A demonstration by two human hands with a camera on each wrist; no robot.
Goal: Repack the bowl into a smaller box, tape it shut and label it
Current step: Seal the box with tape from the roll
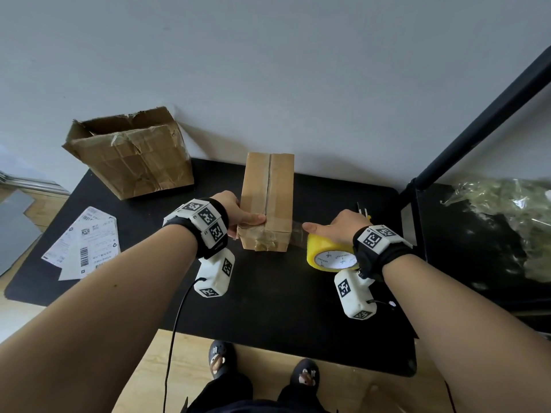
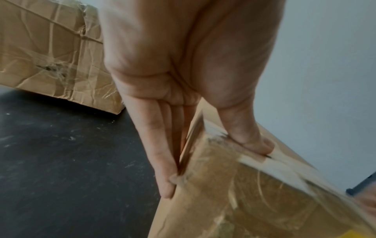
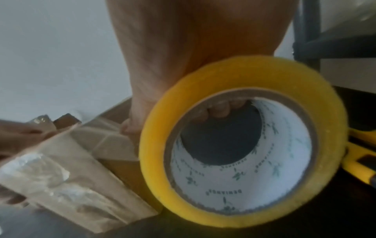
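Observation:
A small brown box (image 1: 268, 198) lies closed on the black table (image 1: 283, 308), with tape along its top seam; no bowl shows. My left hand (image 1: 247, 222) steadies its near left corner: the thumb (image 2: 256, 143) presses flat on the top and straight fingers (image 2: 162, 161) lie against the left side. My right hand (image 1: 331, 228) grips a yellow tape roll (image 1: 325, 251) just right of the box, fingers (image 3: 219, 109) hooked through the core and thumb on the outside. A clear strip of tape (image 1: 298, 234) stretches from the roll to the box's near right corner.
A larger, torn open box (image 1: 131, 153) stands at the back left against the wall. Several printed labels (image 1: 83, 245) lie at the table's left edge. A yellow cutter (image 3: 358, 161) lies behind the roll. A black rack (image 1: 477, 129) with a plastic bag (image 1: 507, 222) stands to the right.

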